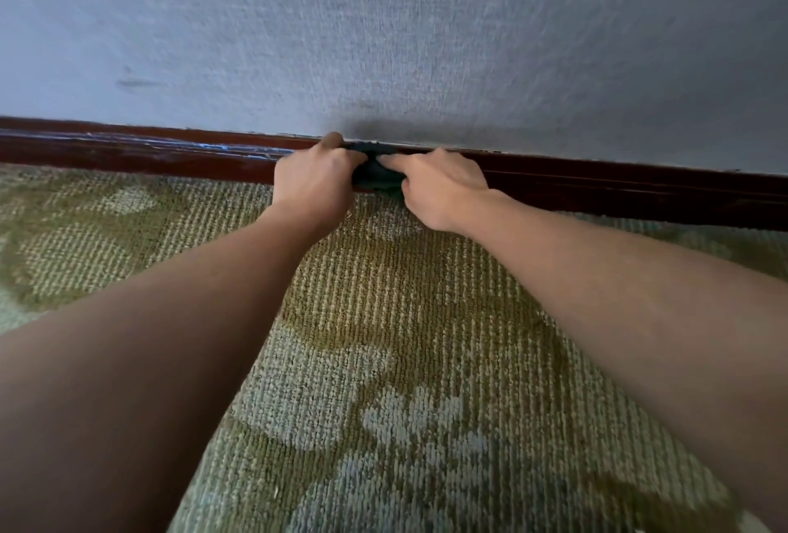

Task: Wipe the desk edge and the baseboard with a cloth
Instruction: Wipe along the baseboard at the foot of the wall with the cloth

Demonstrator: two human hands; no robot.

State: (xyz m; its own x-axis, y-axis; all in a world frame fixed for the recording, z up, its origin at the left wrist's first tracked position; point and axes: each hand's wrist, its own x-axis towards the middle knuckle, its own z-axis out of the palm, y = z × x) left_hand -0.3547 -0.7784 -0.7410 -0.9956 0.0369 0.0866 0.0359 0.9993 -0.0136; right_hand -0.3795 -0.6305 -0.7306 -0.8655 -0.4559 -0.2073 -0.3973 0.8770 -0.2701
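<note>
We look down at two bare forearms reaching forward over the carpet [383, 319] to the foot of the wall [383, 21]; both hands meet at the baseboard [597, 187], a dark reddish-brown strip of wood that runs across the whole view where wall and floor join. The cloth [377, 172] is dark and bunched small, pressed against the face of the baseboard and caught between the two hands, so that only a little of it shows; its top reaches the upper edge of the wood and its bottom sits just above the carpet. The left hand [313, 180] grips the cloth's left side with its fingers curled over it, knuckles toward us, and one fingertip or thumb tip pokes up at the top edge of the baseboard; which it is we cannot tell. The right hand [443, 191] holds the cloth's right side, its fingers bent and its forefinger laid along the cloth toward the left hand; the two hands are nearly touching. Left of the hands the baseboard carries pale bluish scratches [221, 147] along its upper part; the grey textured wall has a dark smudge [136, 83] well off to the left; the carpet is looped, in olive with pale leaf-like shapes.
</note>
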